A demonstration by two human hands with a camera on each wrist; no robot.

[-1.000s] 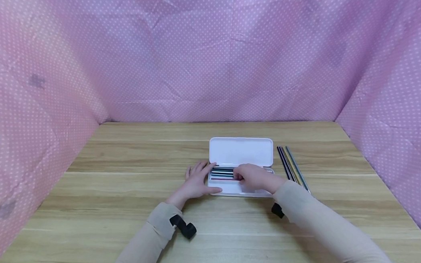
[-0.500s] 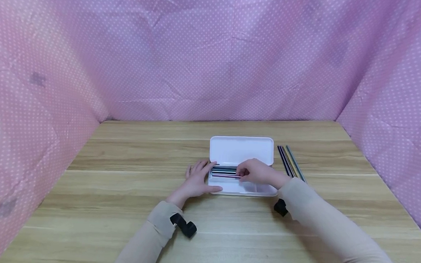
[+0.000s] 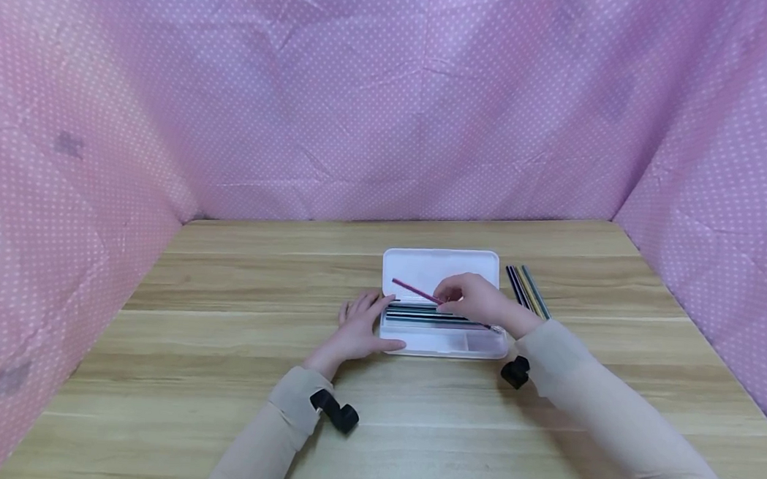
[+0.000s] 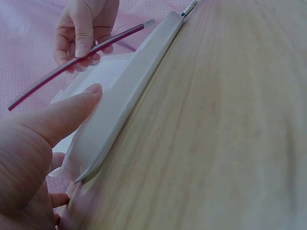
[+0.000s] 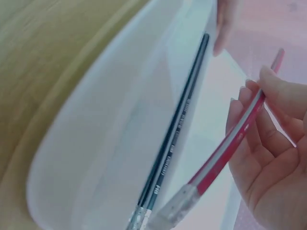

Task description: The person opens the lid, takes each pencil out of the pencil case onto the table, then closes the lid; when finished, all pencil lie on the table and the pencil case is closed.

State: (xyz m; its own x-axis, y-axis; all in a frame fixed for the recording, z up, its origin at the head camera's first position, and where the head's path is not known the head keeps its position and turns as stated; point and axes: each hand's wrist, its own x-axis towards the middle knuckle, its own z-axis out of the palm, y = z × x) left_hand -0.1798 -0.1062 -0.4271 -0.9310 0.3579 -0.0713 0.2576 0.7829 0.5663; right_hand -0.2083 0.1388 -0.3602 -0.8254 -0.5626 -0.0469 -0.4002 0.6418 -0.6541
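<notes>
My right hand (image 3: 475, 300) pinches a red pencil (image 3: 413, 291) between thumb and fingers, tilted above the white pencil case (image 3: 420, 342). In the right wrist view the pencil (image 5: 223, 153) shows a pale stripe and a metal eraser end. The case lies with its lid (image 3: 415, 260) folded back, and dark pencils (image 5: 175, 124) rest in its tray. Spread around the case's left end, my left hand (image 3: 354, 336) touches it near the hinge corner with a finger. Its thumb (image 4: 72, 112) lies over the front rim.
Several loose pencils (image 3: 528, 291), dark, yellow and grey-blue, lie on the wooden table (image 3: 255, 290) just right of the case. A pink dotted cloth (image 3: 377, 122) hangs behind the table and along both sides.
My right hand has risen from the tray with the red pencil, which now tilts above the case instead of lying flat among the others. The left hand stays in place.
</notes>
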